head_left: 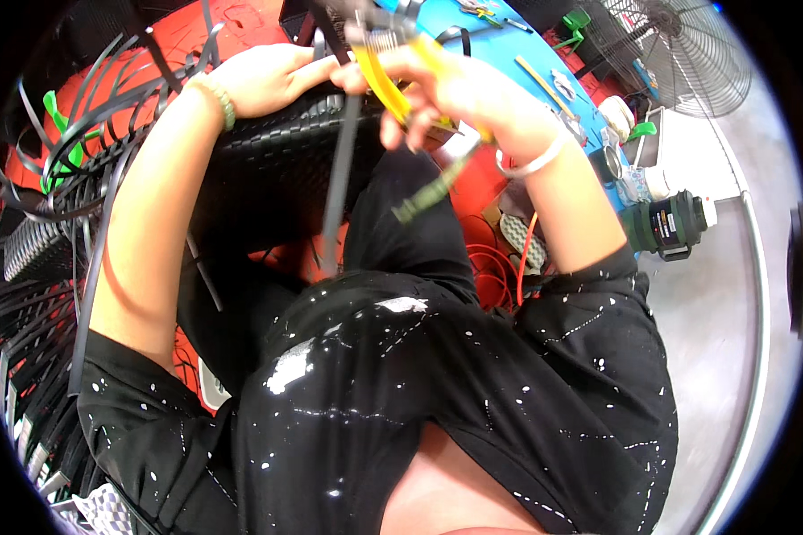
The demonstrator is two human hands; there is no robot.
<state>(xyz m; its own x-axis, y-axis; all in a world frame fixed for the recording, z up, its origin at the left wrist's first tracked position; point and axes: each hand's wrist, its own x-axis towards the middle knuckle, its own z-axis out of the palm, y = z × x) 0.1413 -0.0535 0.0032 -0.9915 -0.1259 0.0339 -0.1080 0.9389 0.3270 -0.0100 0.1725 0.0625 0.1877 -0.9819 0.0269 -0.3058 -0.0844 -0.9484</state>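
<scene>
My right hand (pixel 473 94) is closed around a pair of yellow-handled pliers (pixel 379 80), blurred by motion, their metal head near the top edge. A smeared green strip-like thing (pixel 433 192) shows below that hand. My left hand (pixel 268 80), with a pale green bead bracelet, rests on the top edge of a woven black wicker piece (pixel 285 134) over my knees. Its thumb stretches toward the pliers, while the other fingers are mostly hidden. Between my hands a flat dark strip (pixel 341 187) hangs toward my lap.
Many loose black strips (pixel 89 134) curl up at the left, with green ties (pixel 62 152) among them. A blue table (pixel 500 53) at the upper right carries small tools. Beyond it are a dark green flask (pixel 669 225) and a large fan (pixel 682 53). Orange cable (pixel 495 272) lies below.
</scene>
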